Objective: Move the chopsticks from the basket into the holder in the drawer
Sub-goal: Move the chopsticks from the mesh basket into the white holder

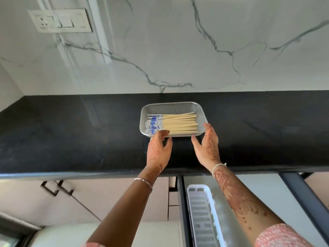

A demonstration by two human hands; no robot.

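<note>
A silver mesh basket (pixel 178 106) sits on the black countertop (pixel 71 132). Inside lie several pale wooden chopsticks (pixel 179 124), side by side, with blue-and-white patterned ends to the left. My left hand (pixel 158 148) is at the basket's near-left corner, fingers apart, tips over the rim near the patterned ends. My right hand (pixel 207 145) is at the near-right corner, fingers spread and touching the rim. Neither hand holds a chopstick. Below the counter, a white slotted holder (pixel 201 211) lies in the open drawer (pixel 267 189).
A marble backsplash rises behind the counter, with a switch plate (pixel 60 20) at the upper left. Cabinet fronts with dark handles (pixel 57 188) sit below the counter to the left. The drawer's dark side rail (pixel 306 198) runs along the right.
</note>
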